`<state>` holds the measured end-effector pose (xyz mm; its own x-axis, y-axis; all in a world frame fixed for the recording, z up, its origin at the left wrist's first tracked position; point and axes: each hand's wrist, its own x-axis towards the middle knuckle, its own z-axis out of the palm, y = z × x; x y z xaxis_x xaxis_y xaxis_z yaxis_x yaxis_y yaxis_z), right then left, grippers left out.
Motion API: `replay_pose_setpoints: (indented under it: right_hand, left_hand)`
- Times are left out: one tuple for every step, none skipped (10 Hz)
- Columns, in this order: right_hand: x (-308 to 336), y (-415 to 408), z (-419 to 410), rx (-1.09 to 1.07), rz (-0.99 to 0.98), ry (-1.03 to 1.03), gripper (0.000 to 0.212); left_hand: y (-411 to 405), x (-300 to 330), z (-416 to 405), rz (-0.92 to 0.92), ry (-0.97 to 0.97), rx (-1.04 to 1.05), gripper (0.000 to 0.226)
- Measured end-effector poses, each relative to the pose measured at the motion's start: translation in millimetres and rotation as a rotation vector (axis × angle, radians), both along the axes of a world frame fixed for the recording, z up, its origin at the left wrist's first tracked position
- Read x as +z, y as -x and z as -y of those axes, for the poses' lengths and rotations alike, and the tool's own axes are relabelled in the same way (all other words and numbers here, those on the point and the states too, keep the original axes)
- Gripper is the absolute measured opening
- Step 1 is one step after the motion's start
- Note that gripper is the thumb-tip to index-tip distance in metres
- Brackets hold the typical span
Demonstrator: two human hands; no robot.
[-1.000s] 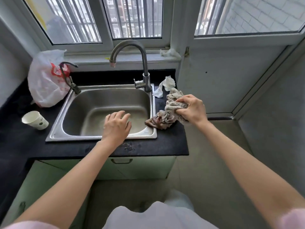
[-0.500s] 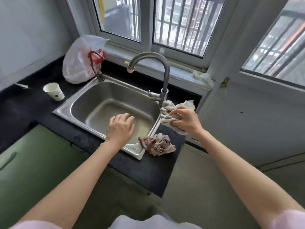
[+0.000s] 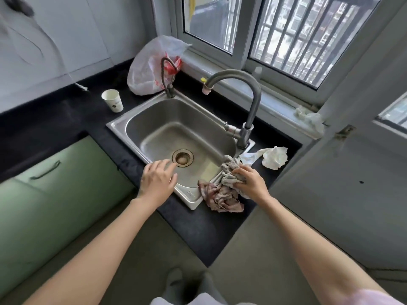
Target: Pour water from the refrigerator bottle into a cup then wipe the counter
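My right hand (image 3: 251, 183) grips a grey rag (image 3: 231, 173) at the right rim of the steel sink (image 3: 123, 126), on the black counter (image 3: 204, 230). A second, pinkish rag (image 3: 220, 198) lies crumpled on the sink's front right corner, just left of that hand. My left hand (image 3: 158, 181) hovers with relaxed fingers over the sink's front rim and holds nothing. A white paper cup (image 3: 112, 103) stands upright on the counter left of the sink. No bottle is in view.
A curved tap (image 3: 251, 102) rises at the sink's right rear. A white plastic bag (image 3: 152, 67) sits behind the sink by the window. Crumpled white paper (image 3: 274, 157) lies right of the tap. Green cabinet doors (image 3: 48, 194) run under the counter at left.
The view has swung, so the sink now looks turned. My right hand with the grey rag has come nearer, from beside the tap base to next to the pinkish rag. My left hand stays at the front rim.
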<state>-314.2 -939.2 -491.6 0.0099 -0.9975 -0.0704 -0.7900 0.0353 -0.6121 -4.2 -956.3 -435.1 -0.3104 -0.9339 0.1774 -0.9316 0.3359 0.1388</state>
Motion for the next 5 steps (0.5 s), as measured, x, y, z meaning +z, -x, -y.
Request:
replay_pose_setpoints:
  right_hand:
    - [10,-1,7,0.041,-0.073,-0.076,0.044]
    - [27,-7,23,0.098,-0.210,-0.215,0.042]
    - [52,-35,37,0.130,-0.312,-0.130,0.033]
    - [77,-87,48,0.230,-0.337,0.017,0.025]
    - [95,-161,57,0.324,-0.248,0.136,0.026]
  left_hand:
    - [-11,-2,-6,0.023,-0.024,0.029,0.029]
    - [-26,-4,-8,0.013,-0.033,0.023,0.045]
    - [-46,4,-5,0.001,-0.055,0.080,0.040]
    - [-75,9,-4,-0.032,-0.034,0.150,0.031]
    - [-113,18,-10,-0.055,-0.027,0.264,0.034]
